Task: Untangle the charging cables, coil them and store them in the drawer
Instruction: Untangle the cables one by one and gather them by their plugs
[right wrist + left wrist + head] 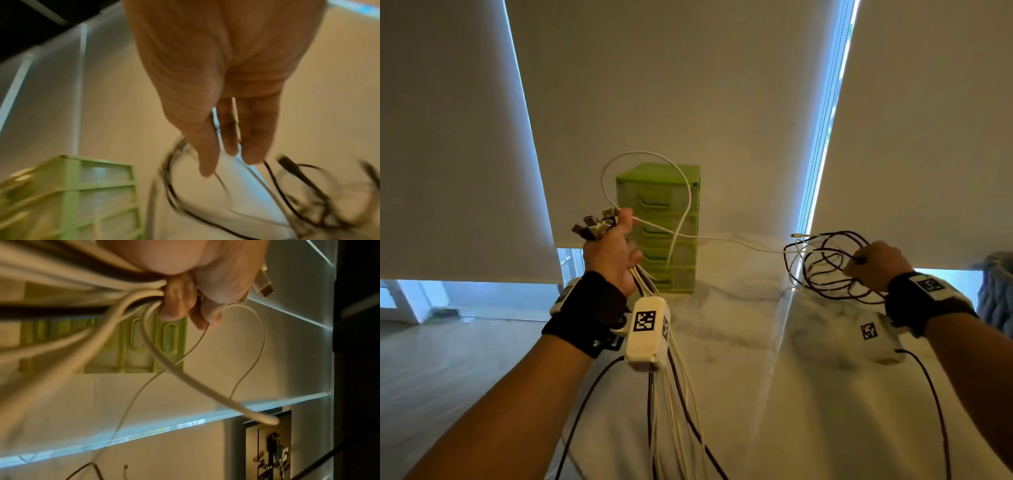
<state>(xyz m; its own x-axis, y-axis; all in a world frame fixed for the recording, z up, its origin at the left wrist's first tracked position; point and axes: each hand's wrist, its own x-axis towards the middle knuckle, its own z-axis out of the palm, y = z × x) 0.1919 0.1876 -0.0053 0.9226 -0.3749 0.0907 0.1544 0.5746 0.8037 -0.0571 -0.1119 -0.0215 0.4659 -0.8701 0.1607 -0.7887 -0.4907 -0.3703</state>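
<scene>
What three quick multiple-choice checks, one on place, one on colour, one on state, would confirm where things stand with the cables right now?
1. Where is the drawer unit?
A. on the table against the blind
B. on the floor
C. in the left hand

2. What colour are the loops that the right hand holds?
A. green
B. white
C. black

3. What is the left hand doing?
A. resting flat
B. gripping a cable bundle
C. pulling a drawer

A: it stands at the table's back. C: dark loops hang there. B: fingers wrap the bundle.

I am in a room at home. Big white window blinds point(671, 85) hang in front of me, a small green drawer box point(681, 212) sits on a white marble table point(825, 394).
</scene>
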